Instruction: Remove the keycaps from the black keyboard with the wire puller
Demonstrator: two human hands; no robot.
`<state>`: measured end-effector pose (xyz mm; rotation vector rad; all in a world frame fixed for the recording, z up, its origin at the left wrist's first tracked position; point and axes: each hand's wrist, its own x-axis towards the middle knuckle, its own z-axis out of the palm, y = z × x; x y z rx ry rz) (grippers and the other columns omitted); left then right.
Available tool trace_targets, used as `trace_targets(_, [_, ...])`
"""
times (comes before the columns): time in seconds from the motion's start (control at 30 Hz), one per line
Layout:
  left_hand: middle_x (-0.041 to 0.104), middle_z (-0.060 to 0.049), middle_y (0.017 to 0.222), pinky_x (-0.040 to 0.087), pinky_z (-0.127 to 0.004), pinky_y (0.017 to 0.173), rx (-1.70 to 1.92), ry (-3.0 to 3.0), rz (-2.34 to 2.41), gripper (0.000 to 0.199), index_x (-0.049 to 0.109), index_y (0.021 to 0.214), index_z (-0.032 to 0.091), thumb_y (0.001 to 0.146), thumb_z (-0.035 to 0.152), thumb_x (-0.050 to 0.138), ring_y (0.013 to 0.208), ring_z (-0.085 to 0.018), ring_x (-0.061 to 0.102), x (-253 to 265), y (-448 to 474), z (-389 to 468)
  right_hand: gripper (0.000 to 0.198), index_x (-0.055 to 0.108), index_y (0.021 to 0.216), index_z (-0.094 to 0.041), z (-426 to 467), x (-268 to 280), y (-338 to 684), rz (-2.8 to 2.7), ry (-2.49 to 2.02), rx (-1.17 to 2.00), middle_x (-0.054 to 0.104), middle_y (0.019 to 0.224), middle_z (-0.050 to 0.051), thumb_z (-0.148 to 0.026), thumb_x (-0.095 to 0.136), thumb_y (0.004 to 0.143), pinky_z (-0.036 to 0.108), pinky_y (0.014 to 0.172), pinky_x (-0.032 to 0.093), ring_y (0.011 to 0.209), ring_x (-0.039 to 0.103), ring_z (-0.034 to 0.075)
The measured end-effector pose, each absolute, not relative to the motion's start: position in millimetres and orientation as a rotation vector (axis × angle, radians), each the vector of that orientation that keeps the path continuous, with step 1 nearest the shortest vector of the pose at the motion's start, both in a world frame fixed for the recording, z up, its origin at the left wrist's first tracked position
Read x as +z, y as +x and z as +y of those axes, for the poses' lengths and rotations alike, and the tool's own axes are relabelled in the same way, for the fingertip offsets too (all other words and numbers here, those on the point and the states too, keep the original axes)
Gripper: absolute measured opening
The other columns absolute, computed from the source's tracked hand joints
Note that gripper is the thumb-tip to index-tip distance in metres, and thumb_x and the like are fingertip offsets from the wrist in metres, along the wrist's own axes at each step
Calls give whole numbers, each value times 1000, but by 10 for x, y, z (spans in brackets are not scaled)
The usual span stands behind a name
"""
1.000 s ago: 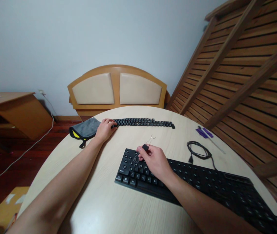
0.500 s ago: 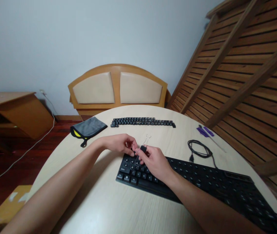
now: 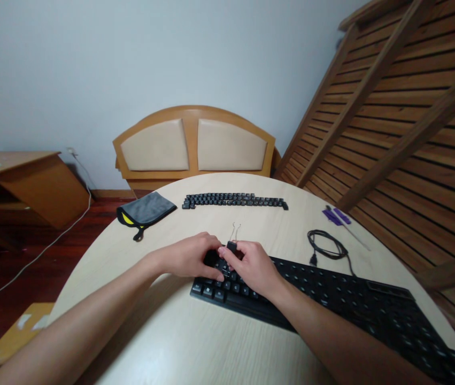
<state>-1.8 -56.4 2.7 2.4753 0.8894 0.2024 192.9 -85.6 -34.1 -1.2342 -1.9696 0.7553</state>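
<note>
A black keyboard (image 3: 331,299) lies aslant on the round table, with several bare key positions showing toward its rear left. My left hand (image 3: 195,256) is curved over the keyboard's rear left corner, its thumb lying on the keys and its fingers at the back edge, partly hidden. Pinched in my right hand (image 3: 251,264) is a keycap puller (image 3: 231,246) with a black handle, held above the left keys. Two thin wires stick up from the handle, away from me. The puller's lower end is hidden by my fingers.
Rows of loose black keycaps (image 3: 231,200) lie beyond the keyboard. A grey cloth (image 3: 147,207) with a yellow underside is at the left. To the right are a coiled black cable (image 3: 327,243) and a purple brush-like item (image 3: 337,216). A wooden headboard (image 3: 193,139) stands behind the table.
My left hand has come down toward me, its thumb now on the keys at the keyboard's left end. My right hand and the puller have shifted slightly left.
</note>
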Motion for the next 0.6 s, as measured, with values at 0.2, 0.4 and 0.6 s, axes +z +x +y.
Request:
trace_targets(0.2, [61,-7,99,42,-38,90,315,2461,844,33,61,106,18,82,40,69,99,-25,53,-33,-95,-686,37,71,74,-16,-870,-316,1949,-2044,-1213,700,65,62,1,-43,53,92,23,54,39,55,54,13])
trace_targets(0.4, [60,-6,99,43,-37,90,313,2429,826,30,61,103,18,82,38,69,100,-25,53,-5,-119,-699,38,71,72,-16,-909,-256,1952,-2095,-1151,615,67,66,3,-42,53,93,25,61,43,61,58,14])
trace_targets(0.6, [60,-6,100,43,-38,91,328,2408,835,29,62,105,19,82,36,69,101,-25,53,-27,-120,-715,36,73,76,-17,-903,-291,1964,-2061,-1182,684,68,66,3,-42,54,93,24,57,41,59,59,14])
